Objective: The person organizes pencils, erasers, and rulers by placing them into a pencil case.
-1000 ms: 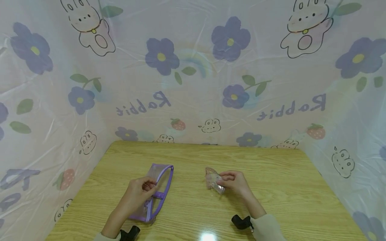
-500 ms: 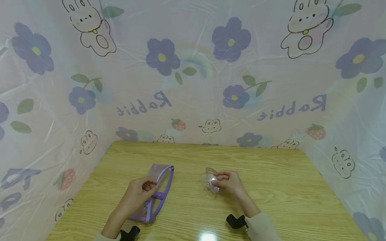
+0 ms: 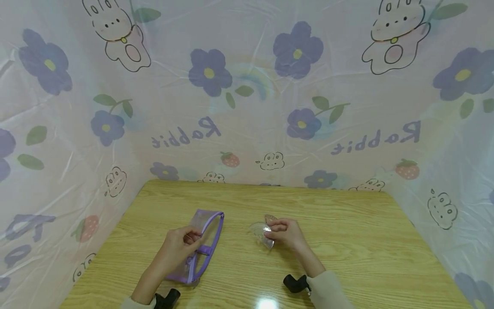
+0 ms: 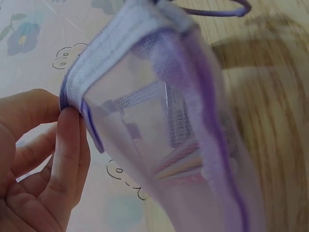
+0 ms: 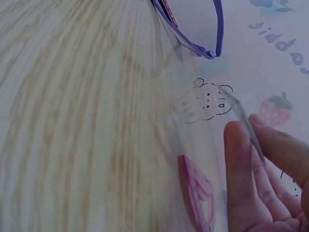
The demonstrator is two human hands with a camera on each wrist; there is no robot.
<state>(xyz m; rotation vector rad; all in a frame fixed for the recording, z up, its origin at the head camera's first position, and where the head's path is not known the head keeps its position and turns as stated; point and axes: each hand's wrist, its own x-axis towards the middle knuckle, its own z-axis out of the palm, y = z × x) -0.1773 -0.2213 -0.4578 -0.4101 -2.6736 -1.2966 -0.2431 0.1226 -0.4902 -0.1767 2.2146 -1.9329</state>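
Observation:
My left hand [image 3: 181, 251] pinches the rim of a purple-edged, see-through pencil case [image 3: 208, 266] lying at the left of the table. Its mouth gapes, and in the left wrist view a barcoded item [image 4: 177, 118] and striped sticks [image 4: 178, 166] show through the mesh. Between thumb and fingers, my right hand [image 3: 287, 234] holds a clear, half-round protractor [image 3: 259, 231] above the table; the right wrist view catches it nearly edge-on. Just behind that hand, a pink protractor [image 3: 269, 218] lies on the wood, mostly hidden in the head view.
The wooden table [image 3: 347, 240] is walled by a patterned sheet [image 3: 247, 107] at the back and both sides. Black wrist-camera mounts [image 3: 295, 283] sit by both cuffs.
My right hand has moved left with the clear protractor, away from over the pink one and towards the pencil case. The left hand keeps its grip on the case's rim.

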